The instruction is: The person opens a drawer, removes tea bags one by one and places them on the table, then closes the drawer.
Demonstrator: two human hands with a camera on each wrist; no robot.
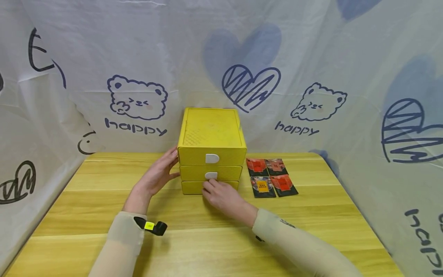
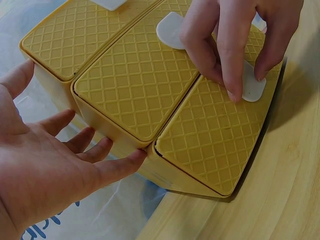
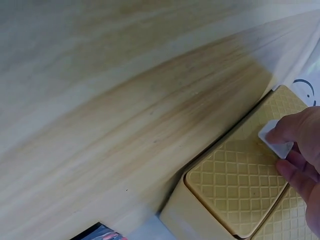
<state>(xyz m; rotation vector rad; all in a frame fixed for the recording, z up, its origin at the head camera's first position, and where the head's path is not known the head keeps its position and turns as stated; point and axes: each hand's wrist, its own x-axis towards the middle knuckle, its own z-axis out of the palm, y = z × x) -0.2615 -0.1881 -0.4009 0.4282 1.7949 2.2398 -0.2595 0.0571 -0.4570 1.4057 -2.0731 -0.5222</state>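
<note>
While the right hand (image 1: 221,194) pinches the white handle (image 2: 254,86) of the bottom drawer (image 1: 192,187) between thumb and fingers, the left hand (image 1: 157,177) lies against the side of the yellow drawer cabinet (image 1: 212,129), fingers extended and spread, grasping nothing. Head view, clock centred on cabinet: left hand between 8 and 9 o'clock, right hand at 6.

Cabinet stands upright on the wood-grain tabletop (image 1: 194,246), toward its far edge, drawer fronts facing the person. Three drawers stacked; fronts look flush or nearly so. Top drawer (image 1: 228,157) and middle drawer (image 1: 194,173) each carry a white pull tab of their own, neither gripped; right-hand fingers sit just below the middle tab. Fronts bear a raised diamond grid, plain in both wrist views.

Four flat packets (image 1: 283,184) on the tabletop between 3 and 4 o'clock of the cabinet, near its side, laid two by two. Dark with red labels, except the one at the 7 o'clock corner of the group: orange-yellow label. Print too small to read. Right wrist view catches one packet's corner at 7 o'clock of frame.

Pale sleeves (image 1: 126,234) on both arms; black strap with yellow tag (image 1: 149,226) at left wrist. Behind, at 12 o'clock, white cloth (image 1: 194,46) with hearts, bear faces, "happy".
</note>
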